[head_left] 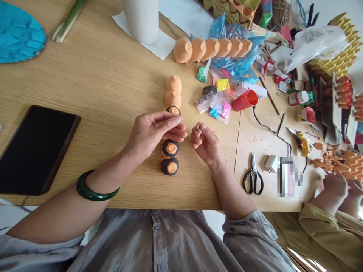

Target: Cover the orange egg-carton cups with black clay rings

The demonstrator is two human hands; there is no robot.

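Observation:
My left hand [159, 132], a green bangle [98, 185] on its forearm, hovers over a short strip of orange egg-carton cups [173, 85]. Its thumb and index finger are pinched together; anything between them is too small to make out. Close by on the right, my right hand [206, 143] is curled, thumb pressed against the index finger, its contents hidden. Several cups carry a flat black ring [170, 154] around an orange tip. My left hand covers the strip's middle. Beyond the hands lie small bags of coloured clay [222, 85], one holding a black lump [210, 90].
A second orange cup strip [211, 49] lies at the back beside a white cylinder [141, 19]. Black-handled scissors [253, 177], a red cup [245, 100] and a white plug [271, 163] are on the right. A tablet [36, 147] lies left. A co-worker's hands [336, 187] are far right.

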